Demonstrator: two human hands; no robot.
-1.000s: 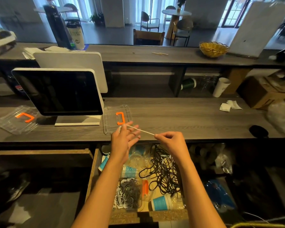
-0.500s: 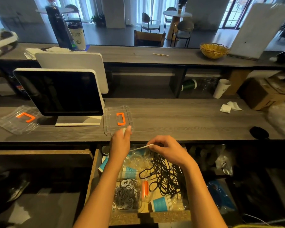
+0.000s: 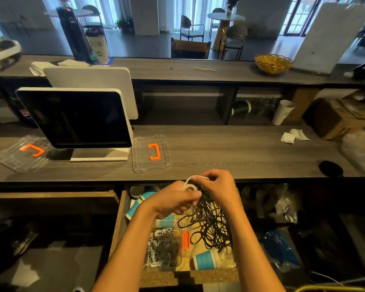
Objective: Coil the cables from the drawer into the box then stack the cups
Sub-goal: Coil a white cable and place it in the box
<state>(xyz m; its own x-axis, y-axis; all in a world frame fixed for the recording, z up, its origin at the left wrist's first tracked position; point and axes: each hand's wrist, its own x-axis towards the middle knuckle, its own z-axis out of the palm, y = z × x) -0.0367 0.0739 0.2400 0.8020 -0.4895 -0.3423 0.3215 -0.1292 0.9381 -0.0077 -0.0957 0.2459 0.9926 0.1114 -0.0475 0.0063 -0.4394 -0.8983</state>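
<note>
The worktop [image 3: 240,152] lay broad and bare ahead of the open drawer [image 3: 116,224], giving room. In the drawer, the clear box [image 3: 167,260] already held grey and white coils, but a black cable tangle [image 3: 211,226] and blue cups [image 3: 207,259] lay loose, unstacked. Above it, the left hand [image 3: 175,200] gripped a white cable [image 3: 190,184] coil; the right hand [image 3: 217,186] pinched its free end.

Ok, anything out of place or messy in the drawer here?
Yes. A tangled black cable sprawls loose across the open drawer, and blue paper cups lie tipped on their sides, unstacked. Both hands, left and right, are winding a white cable.
</note>
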